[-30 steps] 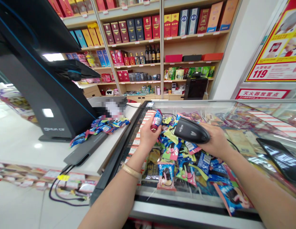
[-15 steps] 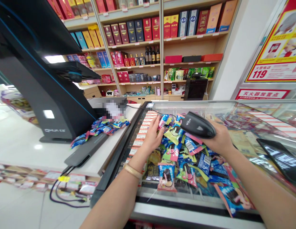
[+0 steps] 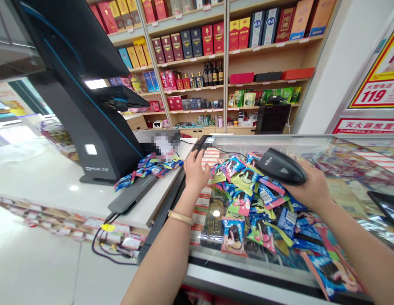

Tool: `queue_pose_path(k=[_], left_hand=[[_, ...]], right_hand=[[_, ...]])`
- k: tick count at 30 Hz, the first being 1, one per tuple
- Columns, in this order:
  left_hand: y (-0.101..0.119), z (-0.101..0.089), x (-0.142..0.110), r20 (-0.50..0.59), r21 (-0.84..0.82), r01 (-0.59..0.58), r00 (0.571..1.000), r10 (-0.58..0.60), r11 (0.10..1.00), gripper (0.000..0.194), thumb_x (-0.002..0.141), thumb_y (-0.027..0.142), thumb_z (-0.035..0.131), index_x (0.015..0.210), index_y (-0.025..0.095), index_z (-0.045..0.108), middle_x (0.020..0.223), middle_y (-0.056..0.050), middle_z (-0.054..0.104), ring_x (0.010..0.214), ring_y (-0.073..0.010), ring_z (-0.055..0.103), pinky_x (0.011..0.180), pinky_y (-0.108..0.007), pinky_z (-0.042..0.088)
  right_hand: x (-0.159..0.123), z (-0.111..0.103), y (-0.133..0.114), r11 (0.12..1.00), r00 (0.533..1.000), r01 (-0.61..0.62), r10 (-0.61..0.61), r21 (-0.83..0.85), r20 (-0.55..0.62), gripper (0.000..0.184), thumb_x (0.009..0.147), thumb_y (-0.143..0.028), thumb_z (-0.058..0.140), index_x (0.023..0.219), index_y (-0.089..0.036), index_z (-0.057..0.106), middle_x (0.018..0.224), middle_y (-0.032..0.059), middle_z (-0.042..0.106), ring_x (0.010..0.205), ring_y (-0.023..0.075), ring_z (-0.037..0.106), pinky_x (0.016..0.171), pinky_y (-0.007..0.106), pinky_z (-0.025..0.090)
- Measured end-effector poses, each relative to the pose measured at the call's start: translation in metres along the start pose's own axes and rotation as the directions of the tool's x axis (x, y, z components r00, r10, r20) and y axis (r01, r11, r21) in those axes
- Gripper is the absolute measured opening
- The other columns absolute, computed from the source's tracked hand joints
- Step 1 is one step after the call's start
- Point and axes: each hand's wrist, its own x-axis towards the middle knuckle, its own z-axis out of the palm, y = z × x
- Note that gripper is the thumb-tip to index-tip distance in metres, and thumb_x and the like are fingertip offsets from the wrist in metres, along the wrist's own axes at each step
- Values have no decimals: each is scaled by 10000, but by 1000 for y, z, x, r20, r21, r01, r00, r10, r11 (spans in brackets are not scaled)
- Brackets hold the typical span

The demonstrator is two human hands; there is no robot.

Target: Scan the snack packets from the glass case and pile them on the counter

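My right hand (image 3: 311, 184) is wrapped round a black barcode scanner (image 3: 281, 166), its head pointing left over the pile. Below it, several small blue, pink and green snack packets (image 3: 246, 180) lie heaped on the glass-topped display counter (image 3: 212, 250). One packet (image 3: 234, 235) lies at the near left of the heap, another (image 3: 332, 271) at the near right by my right forearm. My left hand (image 3: 196, 169), with a gold bracelet on the wrist, is just left of the pile. Its fingers are spread, and I see nothing in them.
A second bunch of packets (image 3: 152, 167) lies on the white counter (image 3: 98, 190) beside the black register stand (image 3: 104, 127). In front of it is a grey hub (image 3: 132, 195) with cables. A dark phone-like screen (image 3: 385, 207) lies at right. Shelves of boxes (image 3: 225, 55) stand behind.
My left hand has moved left, off the edge of the pile, towards the white counter. The right hand still holds the scanner over the packets. The view has turned slightly left.
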Motion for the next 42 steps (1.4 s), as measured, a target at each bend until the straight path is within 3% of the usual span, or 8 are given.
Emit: queue_pose_path(k=[6, 25, 30, 33, 35, 37, 39, 42], left_hand=[[-34, -21, 16, -123, 292, 422, 907, -404, 858, 572, 897, 225, 543, 1455, 101, 544, 1541, -276, 481, 1484, -407, 395, 1203, -584, 292], [-57, -8, 17, -131, 391, 473, 878, -461, 790, 467, 907, 142, 436, 1295, 216, 685, 1316, -248, 606, 1242, -397, 533, 1026, -550, 379], [-49, -13, 19, -206, 258, 496, 867, -454, 829, 471, 896, 176, 529, 1352, 189, 645, 1356, -235, 586, 1309, -395, 494, 1077, -533, 368], [-39, -16, 22, -210, -144, 433, 865, -455, 890, 450, 916, 236, 557, 1361, 211, 618, 1312, -173, 633, 1277, -333, 552, 1056, -463, 438], [-28, -16, 23, -67, -572, 392, 853, -517, 721, 399, 964, 280, 498, 1347, 224, 594, 1182, -114, 691, 1108, -253, 664, 943, -383, 527], [-16, -15, 21, 165, -855, 393, 825, -541, 337, 353, 1009, 326, 423, 1301, 221, 591, 1017, -59, 718, 898, -183, 718, 813, -318, 573], [-4, -15, 18, 363, -908, 418, 795, -487, 5, 330, 1024, 358, 403, 1201, 191, 627, 886, -41, 719, 782, -159, 721, 725, -284, 583], [14, -15, 11, 499, -866, 463, 785, -368, -187, 320, 1015, 370, 453, 1058, 148, 681, 805, -62, 730, 742, -161, 720, 649, -252, 579]], right_hand=[[1, 0, -2, 999, 999, 31, -31, 31, -13, 117, 855, -358, 675, 805, -263, 627, 698, 30, 670, 604, 213, 634, 526, 322, 478], [-1, 1, -5, 998, 1000, 20, -20, 51, 10, 183, 834, -345, 689, 744, -267, 549, 658, -4, 604, 559, 183, 571, 530, 311, 440], [1, 0, -6, 998, 999, 42, -42, 51, 8, 163, 840, -337, 687, 767, -265, 561, 659, -4, 615, 555, 184, 582, 518, 309, 445], [1, -1, -7, 997, 999, 38, -38, 66, 0, 119, 841, -331, 686, 798, -262, 600, 700, 12, 657, 583, 200, 618, 535, 318, 471], [2, -2, -8, 996, 999, 39, -39, 76, -11, 93, 844, -334, 686, 846, -257, 633, 753, 29, 694, 630, 216, 655, 565, 327, 503], [4, -2, -10, 996, 999, 41, -39, 84, -15, 100, 849, -345, 686, 869, -254, 650, 780, 39, 712, 665, 226, 678, 583, 334, 525], [5, -3, -12, 995, 999, 48, -46, 90, -17, 97, 855, -346, 675, 877, -253, 660, 773, 42, 713, 673, 230, 685, 585, 338, 536], [6, -4, -14, 994, 997, 72, -70, 81, -26, 97, 863, -333, 658, 903, -247, 678, 758, 48, 708, 689, 241, 692, 601, 348, 547]])
